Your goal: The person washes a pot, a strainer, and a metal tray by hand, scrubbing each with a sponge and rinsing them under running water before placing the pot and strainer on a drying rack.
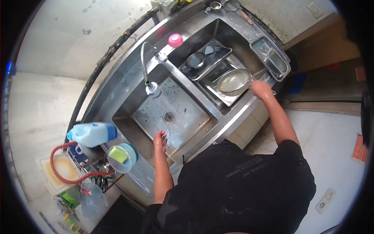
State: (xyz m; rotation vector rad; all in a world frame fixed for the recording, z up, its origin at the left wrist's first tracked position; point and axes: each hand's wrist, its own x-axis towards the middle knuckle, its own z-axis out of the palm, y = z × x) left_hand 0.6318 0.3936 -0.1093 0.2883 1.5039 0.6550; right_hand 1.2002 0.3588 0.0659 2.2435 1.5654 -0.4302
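Observation:
My right hand [261, 89] is closed on the handle of a round mesh strainer [233, 80]. The strainer is over the right basin, above a rectangular steel pan [228, 99]. Beside that pan lie a dark tray [218, 58] and a small dark round pan [195, 60]. My left hand [160, 140] is over the near edge of the left basin [171, 93], fingers loosely apart and holding nothing. Wet specks dot the basin floor around its drain [168, 116].
A faucet [146, 70] arches over the left basin, near a pink round object [175, 40]. To the left stand a jug of blue liquid [93, 133] and a tub [122, 158] with a green sponge [118, 155]. Another metal container [270, 58] rests at the right rim.

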